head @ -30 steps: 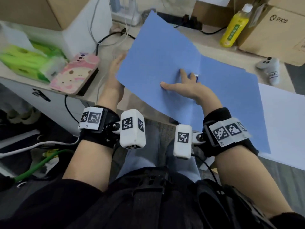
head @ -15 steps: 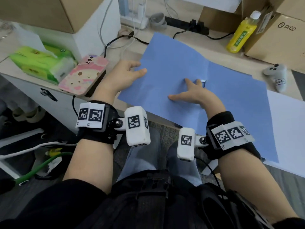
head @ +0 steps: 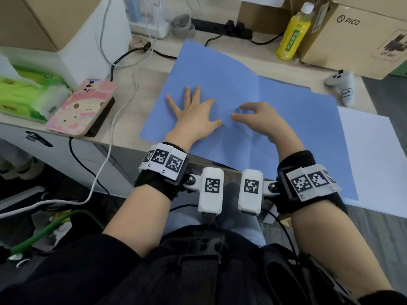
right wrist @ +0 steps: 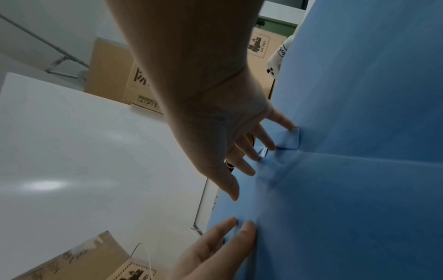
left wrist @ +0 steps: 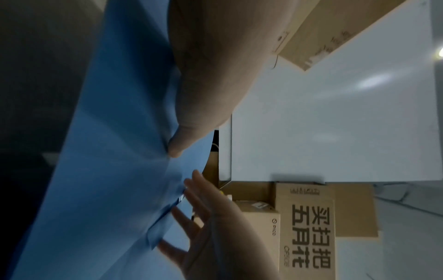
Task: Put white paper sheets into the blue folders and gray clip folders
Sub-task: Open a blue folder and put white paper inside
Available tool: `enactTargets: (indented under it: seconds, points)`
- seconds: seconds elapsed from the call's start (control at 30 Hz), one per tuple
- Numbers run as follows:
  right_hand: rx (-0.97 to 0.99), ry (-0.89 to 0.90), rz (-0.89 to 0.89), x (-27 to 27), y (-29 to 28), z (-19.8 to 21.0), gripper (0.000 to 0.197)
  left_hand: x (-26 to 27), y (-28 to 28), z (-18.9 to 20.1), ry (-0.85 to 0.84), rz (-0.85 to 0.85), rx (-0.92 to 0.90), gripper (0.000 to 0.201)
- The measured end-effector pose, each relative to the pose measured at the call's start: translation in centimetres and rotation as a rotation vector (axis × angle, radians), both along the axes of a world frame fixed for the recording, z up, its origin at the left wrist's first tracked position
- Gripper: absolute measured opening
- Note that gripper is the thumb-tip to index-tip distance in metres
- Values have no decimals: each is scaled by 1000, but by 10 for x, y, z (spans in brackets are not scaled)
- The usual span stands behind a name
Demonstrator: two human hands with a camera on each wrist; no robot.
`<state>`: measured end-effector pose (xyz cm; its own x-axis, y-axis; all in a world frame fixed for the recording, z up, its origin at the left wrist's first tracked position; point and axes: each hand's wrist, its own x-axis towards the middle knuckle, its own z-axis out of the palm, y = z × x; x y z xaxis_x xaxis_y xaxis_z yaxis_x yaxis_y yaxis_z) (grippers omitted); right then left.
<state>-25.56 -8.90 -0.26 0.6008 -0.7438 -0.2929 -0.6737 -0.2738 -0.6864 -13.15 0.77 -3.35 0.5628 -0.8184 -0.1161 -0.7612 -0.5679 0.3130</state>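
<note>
The blue folder (head: 275,119) lies open and flat on the worktop (head: 145,84). The left hand (head: 196,113) presses its left half with fingers spread wide. The right hand (head: 259,119) touches the middle fold with bent fingers, holding nothing. White paper sheets (head: 374,159) lie under its right edge.

The blue folder (head: 275,111) is lying spread open and flat on the desk, crease running down its middle, overlapping the white paper sheets (head: 374,155) sitting just to its right.
</note>
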Motion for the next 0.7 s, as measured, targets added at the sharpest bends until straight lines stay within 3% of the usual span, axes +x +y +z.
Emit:
enactTargets:
  seconds: [0.17, 0.27, 0.53, 0.7]
  points:
    - [-57, -119, -27, -11, -11, -7, 46, -19, -20, -5, 5, -109, -9, 64]
    - [-93, -225, -142, -19, -20, -14, 46, -29, -30, -8, -11, -148, -17, 62]
    - [129, -466, -456, -29, -41, -46, 48, -43, -40, -18, -30, -152, 48, 59]
    - [174, -529, -385, -29, -44, -54, 43, -45, -43, -20, -40, -131, 52, 59]
